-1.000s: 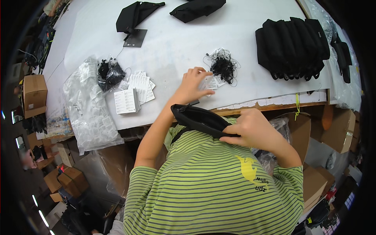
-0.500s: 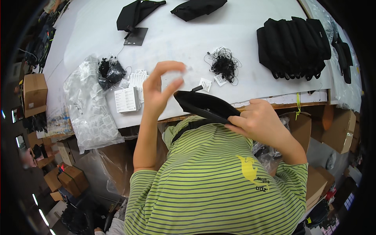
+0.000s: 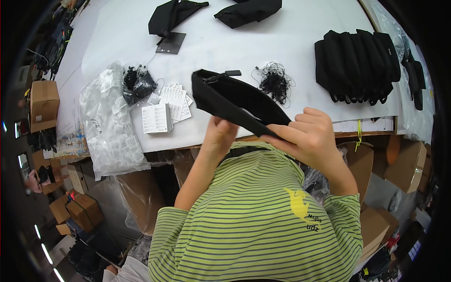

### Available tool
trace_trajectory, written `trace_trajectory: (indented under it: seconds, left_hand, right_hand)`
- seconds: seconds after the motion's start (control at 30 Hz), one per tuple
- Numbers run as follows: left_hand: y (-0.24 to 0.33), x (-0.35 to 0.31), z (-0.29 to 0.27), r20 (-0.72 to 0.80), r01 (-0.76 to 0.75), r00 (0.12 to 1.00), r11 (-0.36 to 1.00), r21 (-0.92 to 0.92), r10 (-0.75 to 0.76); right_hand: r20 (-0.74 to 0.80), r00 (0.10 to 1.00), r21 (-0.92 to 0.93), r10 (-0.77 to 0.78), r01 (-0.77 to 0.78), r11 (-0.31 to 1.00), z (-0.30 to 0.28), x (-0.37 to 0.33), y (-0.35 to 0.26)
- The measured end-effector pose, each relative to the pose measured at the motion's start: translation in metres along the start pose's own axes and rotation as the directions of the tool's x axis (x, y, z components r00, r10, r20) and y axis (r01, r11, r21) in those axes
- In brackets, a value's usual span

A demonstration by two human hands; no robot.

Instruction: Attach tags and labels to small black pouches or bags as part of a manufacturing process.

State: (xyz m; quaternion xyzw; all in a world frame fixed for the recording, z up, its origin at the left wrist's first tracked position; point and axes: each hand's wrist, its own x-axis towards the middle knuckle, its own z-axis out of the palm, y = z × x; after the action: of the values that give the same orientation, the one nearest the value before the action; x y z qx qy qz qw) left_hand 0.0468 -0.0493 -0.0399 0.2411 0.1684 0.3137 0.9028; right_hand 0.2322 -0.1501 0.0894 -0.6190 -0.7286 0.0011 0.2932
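Observation:
A black zip bag point(image 3: 235, 104) is held up in front of me over the table's near edge, tilted with its left end higher. Its mouth gapes, showing a dark inside, and a zipper pull sticks out near the upper left end. My right hand point(image 3: 305, 136) grips the bag's lower right end between thumb and fingers. Under the bag's near side, my left hand point(image 3: 220, 136) is closed against it, the fingers partly hidden behind the fabric. Just beyond the bag lies a tangle of black tag strings point(image 3: 275, 83).
Left on the white table point(image 3: 221, 47) are a stack of white printed cards point(image 3: 156, 118), a clear plastic bag point(image 3: 110, 127) and a bundle of black strings point(image 3: 139, 84). More black bags point(image 3: 354, 66) stand in a row at right; others point(image 3: 176, 16) lie at the far side.
My left hand has come from the air beside the bag to its near underside and closed. The bag's left end has risen and shifted left, hiding the small white tags.

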Motion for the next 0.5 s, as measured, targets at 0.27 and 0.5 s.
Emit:
trace_trajectory:
  seconds: [0.27,0.5]
  left_hand:
    - [0.028,0.014,0.047,-0.311,-0.036,0.95,0.999,-0.002,0.033]
    - [0.027,0.011,0.062,-0.191,0.246,0.962,0.919,0.308,-0.193]
  right_hand:
    - [0.071,0.736,0.66,0.673,-0.541,0.522,0.047,-0.036,-0.008]
    - [-0.186,0.734,0.761,0.653,-0.313,0.568,0.035,0.01,0.002]
